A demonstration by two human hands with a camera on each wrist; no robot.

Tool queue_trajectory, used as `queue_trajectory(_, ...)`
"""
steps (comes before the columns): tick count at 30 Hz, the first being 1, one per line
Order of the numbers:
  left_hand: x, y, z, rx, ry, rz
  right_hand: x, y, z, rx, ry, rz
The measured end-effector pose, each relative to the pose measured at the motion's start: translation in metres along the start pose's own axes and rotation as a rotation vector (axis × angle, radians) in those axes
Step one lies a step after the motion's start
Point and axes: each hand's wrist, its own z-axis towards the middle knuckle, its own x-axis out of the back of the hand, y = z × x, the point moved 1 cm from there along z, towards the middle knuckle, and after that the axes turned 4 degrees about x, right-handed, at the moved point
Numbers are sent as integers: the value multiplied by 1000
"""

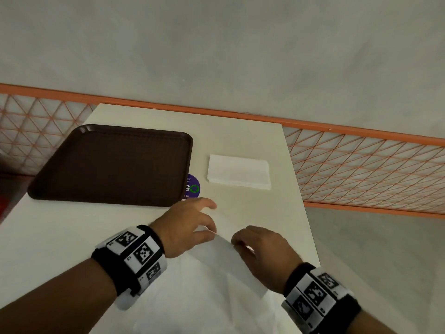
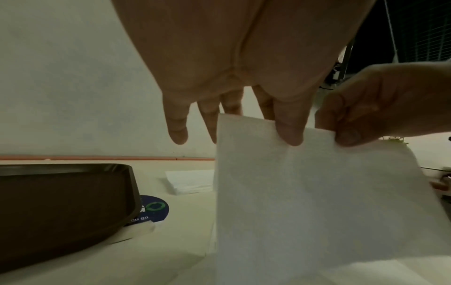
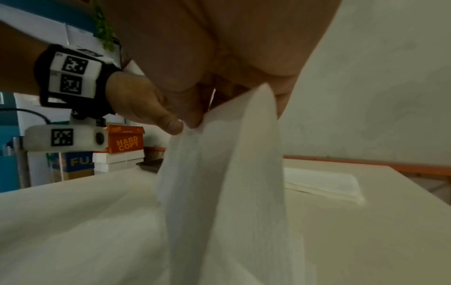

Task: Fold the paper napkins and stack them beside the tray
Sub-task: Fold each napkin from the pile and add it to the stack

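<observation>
A white paper napkin (image 1: pixel 216 268) is lifted off the table at its far edge, near the front of the table. My left hand (image 1: pixel 190 225) pinches that raised edge (image 2: pixel 290 138) between thumb and forefinger, its other fingers spread. My right hand (image 1: pixel 255 244) pinches the same edge (image 2: pixel 341 135) just to the right, fingers curled. In the right wrist view the napkin (image 3: pixel 224 183) hangs from both thumbs. A stack of folded napkins (image 1: pixel 238 171) lies right of the dark brown tray (image 1: pixel 113 165).
A purple round sticker (image 1: pixel 192 186) shows on the white table (image 1: pixel 265 208) at the tray's right edge. An orange mesh railing (image 1: pixel 361 169) runs behind and right of the table. Boxes (image 3: pixel 124 146) stand off to the left.
</observation>
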Motion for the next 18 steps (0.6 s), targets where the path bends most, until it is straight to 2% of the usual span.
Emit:
queue_trajectory(2,3,-3,-2,2,-16,-72,5,0,4,-50,7,96)
queue_trajectory(7,5,-19,-14,146,24,-474,1,15,-6,-404,-63,475)
queue_trajectory(12,-36,-40,-23,393,27,-832,-32,28,-21,-701,170,947)
queue_trajectory(14,-56,-46,-26,469,23,-817,-49,34,-23,-791,180,946)
queue_trajectory(18,-76,-50,-16,508,90,-521,-62,46,-12,-840,87,633)
